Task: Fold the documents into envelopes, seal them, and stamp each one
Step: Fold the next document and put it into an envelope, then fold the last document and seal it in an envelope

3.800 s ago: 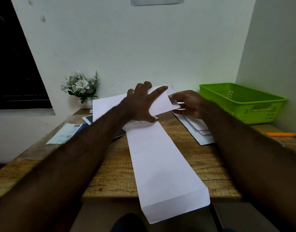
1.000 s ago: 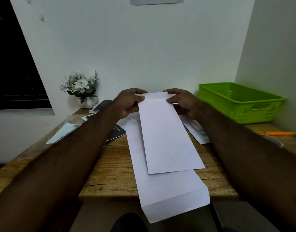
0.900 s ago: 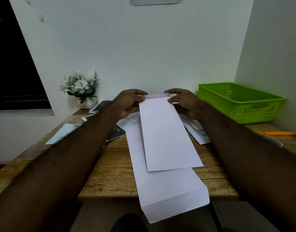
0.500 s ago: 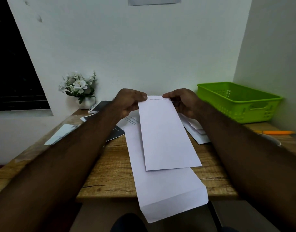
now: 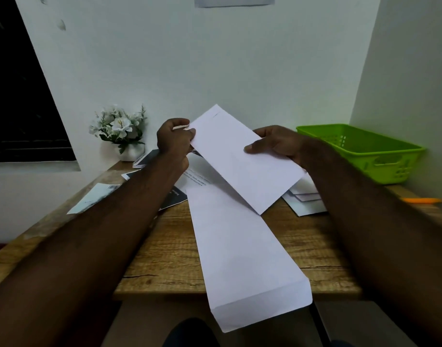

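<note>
Bare wood lies open on the table [image 5: 164, 249] on either side of the long envelope [image 5: 242, 251], which runs down the middle and overhangs the near edge. Above the rear centre, the held envelope [image 5: 242, 159] blocks passage, gripped by the left hand [image 5: 173, 139] and right hand [image 5: 277, 144]. Right rear is occupied by a green basket [image 5: 365, 149], loose papers [image 5: 306, 200] and an orange pen [image 5: 422, 200]. Left rear is occupied by a flower pot [image 5: 119, 132], a notebook [image 5: 144, 160] and a paper slip [image 5: 94, 199].

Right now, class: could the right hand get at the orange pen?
Likely yes, once freed: the right hand holds the white envelope, but nothing lies between it and the orange pen.
</note>
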A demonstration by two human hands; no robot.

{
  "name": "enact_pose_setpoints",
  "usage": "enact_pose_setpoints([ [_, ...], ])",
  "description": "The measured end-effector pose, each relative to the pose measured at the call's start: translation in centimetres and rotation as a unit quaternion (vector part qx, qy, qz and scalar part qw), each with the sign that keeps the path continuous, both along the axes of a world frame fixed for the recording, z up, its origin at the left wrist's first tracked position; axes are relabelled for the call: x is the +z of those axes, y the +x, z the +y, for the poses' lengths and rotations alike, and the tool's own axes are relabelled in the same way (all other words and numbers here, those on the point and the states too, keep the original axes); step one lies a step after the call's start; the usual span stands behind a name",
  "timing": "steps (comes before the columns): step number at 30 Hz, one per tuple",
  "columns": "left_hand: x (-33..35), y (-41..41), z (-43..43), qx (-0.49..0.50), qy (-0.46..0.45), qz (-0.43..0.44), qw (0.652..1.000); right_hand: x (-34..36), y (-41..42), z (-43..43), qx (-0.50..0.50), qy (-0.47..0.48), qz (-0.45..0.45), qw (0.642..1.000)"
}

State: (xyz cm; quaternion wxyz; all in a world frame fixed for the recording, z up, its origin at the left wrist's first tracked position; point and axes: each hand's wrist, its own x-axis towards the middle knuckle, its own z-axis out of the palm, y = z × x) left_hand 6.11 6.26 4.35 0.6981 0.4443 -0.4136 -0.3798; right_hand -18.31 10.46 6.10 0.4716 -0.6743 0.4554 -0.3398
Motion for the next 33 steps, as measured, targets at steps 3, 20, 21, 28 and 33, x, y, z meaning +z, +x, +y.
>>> enact_pose_setpoints([
  [3, -0.2, 0.0, 0.2, -0.036, 0.015, -0.031, 0.999, 0.9, -0.6, -0.1, -0.036, -0.034, -0.015, 0.999],
  [20, -0.6, -0.9, 0.0, -0.095, 0.110, -0.167, 0.975, 6.4, -0.8, 2.4, -0.337, -0.201, 0.503, 0.770],
  [21, -0.5, -1.0, 0.0, -0.095, 0.117, -0.173, 0.973, 5.7, -0.4, 2.5, -0.349, -0.205, 0.518, 0.753],
  [28, -0.4, -1.0, 0.1, -0.094, 0.134, -0.201, 0.966, 0.7, 2.2, 1.5, -0.318, -0.187, 0.599, 0.710],
  [33, -0.3, -0.6, 0.3, -0.097, 0.127, -0.201, 0.967, -1.6, 2.5, 0.1, -0.308, -0.157, 0.641, 0.685],
])
